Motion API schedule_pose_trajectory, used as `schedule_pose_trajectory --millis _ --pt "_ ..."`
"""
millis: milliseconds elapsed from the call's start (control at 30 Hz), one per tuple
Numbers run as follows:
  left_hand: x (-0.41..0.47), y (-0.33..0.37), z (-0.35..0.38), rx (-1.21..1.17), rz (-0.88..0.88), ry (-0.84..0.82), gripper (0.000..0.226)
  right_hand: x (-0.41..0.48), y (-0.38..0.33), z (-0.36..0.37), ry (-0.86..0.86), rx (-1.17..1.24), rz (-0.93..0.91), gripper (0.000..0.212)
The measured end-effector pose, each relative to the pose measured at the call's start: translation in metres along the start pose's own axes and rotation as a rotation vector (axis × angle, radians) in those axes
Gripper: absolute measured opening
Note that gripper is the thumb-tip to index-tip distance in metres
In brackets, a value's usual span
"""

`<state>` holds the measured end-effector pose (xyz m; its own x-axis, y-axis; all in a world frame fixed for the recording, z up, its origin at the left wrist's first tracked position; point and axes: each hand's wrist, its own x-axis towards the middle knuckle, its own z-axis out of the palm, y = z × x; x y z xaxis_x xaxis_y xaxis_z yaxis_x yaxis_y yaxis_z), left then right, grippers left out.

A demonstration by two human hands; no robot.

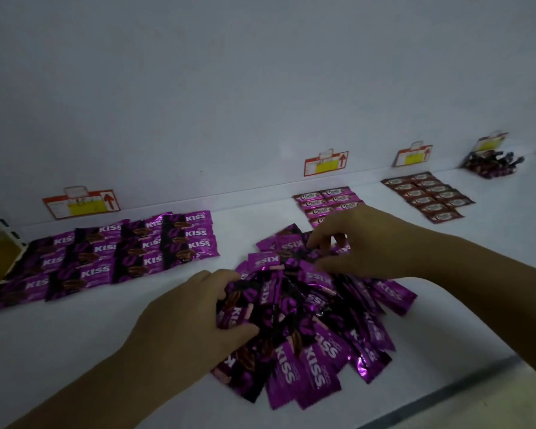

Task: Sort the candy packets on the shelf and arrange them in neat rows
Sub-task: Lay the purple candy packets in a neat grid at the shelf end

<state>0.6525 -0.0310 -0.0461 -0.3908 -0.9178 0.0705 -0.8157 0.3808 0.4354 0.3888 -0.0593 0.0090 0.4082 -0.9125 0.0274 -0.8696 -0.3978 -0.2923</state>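
Observation:
A loose heap of purple KISS candy packets [316, 323] lies in the middle of the white shelf [112, 342]. My left hand [195, 314] grips several packets at the heap's left side, fingers and thumb curled round them. My right hand [356, 239] is over the heap's far edge, its fingertips pinching into the packets there. To the left, purple KISS packets [112, 255] lie flat in neat rows.
Brown Choco packets [328, 201] lie in rows behind my right hand, darker brown packets [427, 195] in rows further right, and a dark heap [492, 164] at the far right. Red and yellow price tags [81, 202] hang on the back wall. The shelf's front edge [446, 394] runs lower right.

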Motion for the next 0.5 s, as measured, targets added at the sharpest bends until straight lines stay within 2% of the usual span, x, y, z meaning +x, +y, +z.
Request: schedule_pose_trajectory --millis 200,367,500 --pt "0.006 -0.008 -0.002 -0.176 -0.062 -0.002 0.057 -0.01 0.001 0.018 -0.081 -0.082 0.055 0.059" --pt "0.008 -0.013 -0.004 -0.249 -0.087 0.014 0.063 -0.005 0.0 0.019 -0.085 -0.027 0.045 0.051" --pt "0.01 -0.013 -0.009 -0.289 -0.116 0.07 0.06 -0.002 0.0 0.017 -0.006 0.091 0.004 0.042"
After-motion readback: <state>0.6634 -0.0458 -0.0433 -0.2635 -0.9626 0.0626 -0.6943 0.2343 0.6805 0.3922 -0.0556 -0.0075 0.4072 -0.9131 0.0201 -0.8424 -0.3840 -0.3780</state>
